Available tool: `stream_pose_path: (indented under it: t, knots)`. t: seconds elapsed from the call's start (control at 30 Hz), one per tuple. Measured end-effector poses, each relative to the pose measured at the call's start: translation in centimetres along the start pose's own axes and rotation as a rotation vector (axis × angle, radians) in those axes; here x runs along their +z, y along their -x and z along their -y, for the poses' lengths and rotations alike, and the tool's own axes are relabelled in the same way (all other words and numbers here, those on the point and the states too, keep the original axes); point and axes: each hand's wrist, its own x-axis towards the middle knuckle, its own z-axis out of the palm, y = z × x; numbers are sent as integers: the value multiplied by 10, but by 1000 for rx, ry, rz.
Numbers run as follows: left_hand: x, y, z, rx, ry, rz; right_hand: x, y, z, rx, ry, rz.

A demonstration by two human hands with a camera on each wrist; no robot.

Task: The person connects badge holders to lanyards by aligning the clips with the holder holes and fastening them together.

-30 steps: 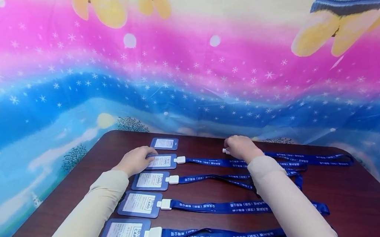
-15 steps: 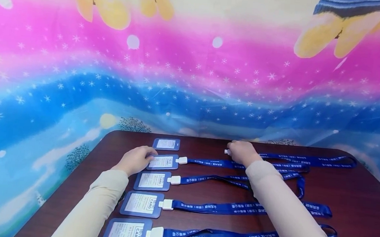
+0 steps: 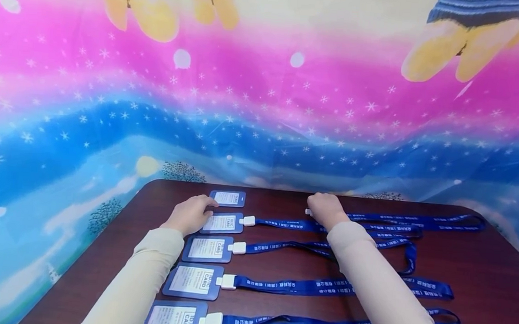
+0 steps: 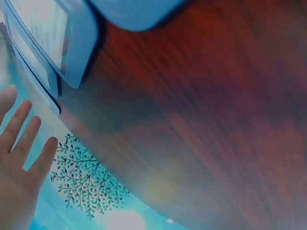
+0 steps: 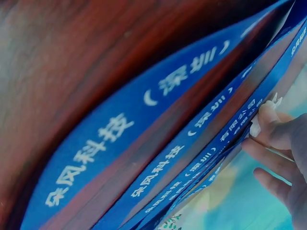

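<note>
My right hand (image 3: 327, 210) pinches the white clip (image 3: 308, 212) of the farthest blue lanyard (image 3: 419, 221) between thumb and finger. The right wrist view shows that same white clip (image 5: 259, 122) held in my fingers. My left hand (image 3: 190, 212) is at the left edge of the second badge holder (image 3: 224, 222), just in front of the farthest badge holder (image 3: 227, 198), which has no lanyard attached. In the left wrist view the left hand's fingers (image 4: 41, 158) are extended and spread, with nothing held. Whether they touch a badge is hidden.
Nearer badge holders (image 3: 209, 248) lie in a column, each joined by a white clip (image 3: 239, 247) to a blue lanyard stretching right across the dark wooden table (image 3: 475, 270). A printed cloth backdrop (image 3: 265, 91) hangs behind the table's far edge.
My left hand has shifted slightly forward and right, toward the farthest badge holder. The right hand keeps its grip on the clip and has moved slightly left and nearer.
</note>
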Motion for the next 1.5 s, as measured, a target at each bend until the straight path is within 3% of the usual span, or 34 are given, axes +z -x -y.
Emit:
stream_pose_path:
  t: [0.2,0.57,0.73,1.13,1.5]
  knots:
    - [2,-7,-4,-22,-63,0,1,-3,4,23,-50,17]
    - [13,-33,-14,-58,-83,75,-5,-3,3,76,-93,23]
    - [14,-44,-18,-113,-55,101,-5,-5,2,82,-111,10]
    - [29,-63,-19,-225,-51,87,-4,-7,1,92,-131,29]
    - [28,-65,-30,-203,-37,164,-3,-5,4,86,-97,8]
